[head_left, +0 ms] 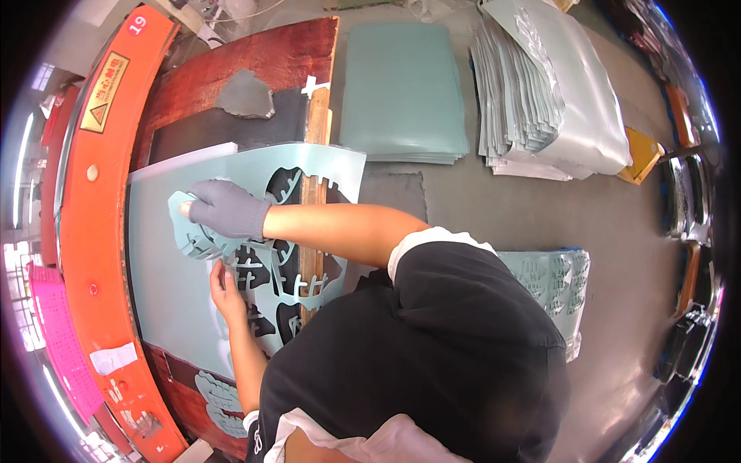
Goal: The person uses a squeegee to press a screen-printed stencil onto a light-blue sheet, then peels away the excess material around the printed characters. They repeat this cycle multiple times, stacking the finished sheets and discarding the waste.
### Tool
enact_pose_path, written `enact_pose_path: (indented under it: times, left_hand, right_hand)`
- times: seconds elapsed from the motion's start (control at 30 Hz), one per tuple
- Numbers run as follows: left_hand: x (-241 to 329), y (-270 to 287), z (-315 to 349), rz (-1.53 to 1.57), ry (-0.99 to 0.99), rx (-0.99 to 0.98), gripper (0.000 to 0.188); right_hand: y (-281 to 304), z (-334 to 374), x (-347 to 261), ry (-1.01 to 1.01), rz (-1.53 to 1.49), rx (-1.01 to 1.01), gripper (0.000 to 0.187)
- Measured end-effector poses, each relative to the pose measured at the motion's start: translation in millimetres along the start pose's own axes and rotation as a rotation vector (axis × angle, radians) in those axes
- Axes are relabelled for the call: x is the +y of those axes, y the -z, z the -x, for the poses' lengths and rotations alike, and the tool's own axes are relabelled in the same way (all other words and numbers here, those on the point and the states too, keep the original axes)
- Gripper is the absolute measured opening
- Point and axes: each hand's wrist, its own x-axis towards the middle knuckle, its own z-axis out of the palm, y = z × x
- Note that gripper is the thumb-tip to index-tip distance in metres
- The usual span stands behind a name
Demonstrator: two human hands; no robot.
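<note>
My right hand, in a grey glove with a bare thumb tip showing, grips light blue-green cut-out pieces with slots along their edges. They are held over a large blue-green sheet on the machine bed. Just below them is my bare left hand, its visible fingers extended toward the pieces' lower edge; whether they touch is unclear. Beside both hands, the sheet's right part is a punched-out web with dark openings, reaching over a wooden edge strip.
An orange machine beam runs along the left. Several cut pieces lie on the red board at lower left. A grey scrap rests on the far board. Stacked blue-green sheets, silvery sheets and punched sheets stand rightward.
</note>
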Motion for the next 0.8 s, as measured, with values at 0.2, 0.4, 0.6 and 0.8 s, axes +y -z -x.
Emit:
enact_pose_path:
  times: [0.2,0.4,0.6,0.8]
  left_hand:
    - [2.1,32.9,58.7,0.219,0.031,0.114,0.065]
    - [-0.6,57.2,123.9,0.356,0.267,0.251,0.037]
    - [-11.7,66.7,206.6,0.13,0.092,0.606,0.041]
    - [-31.5,70.4,292.7,-0.337,0.212,0.823,0.032]
  right_hand:
    - [-50.4,19.5,-1.1,-0.103,0.003,-0.219,0.041]
    - [-124.0,52.3,10.8,-0.162,0.015,-0.576,0.04]
    - [-158.6,66.0,14.0,-0.215,0.298,-0.973,0.044]
    - [-254.1,44.0,-39.3,-0.496,0.156,-1.104,0.033]
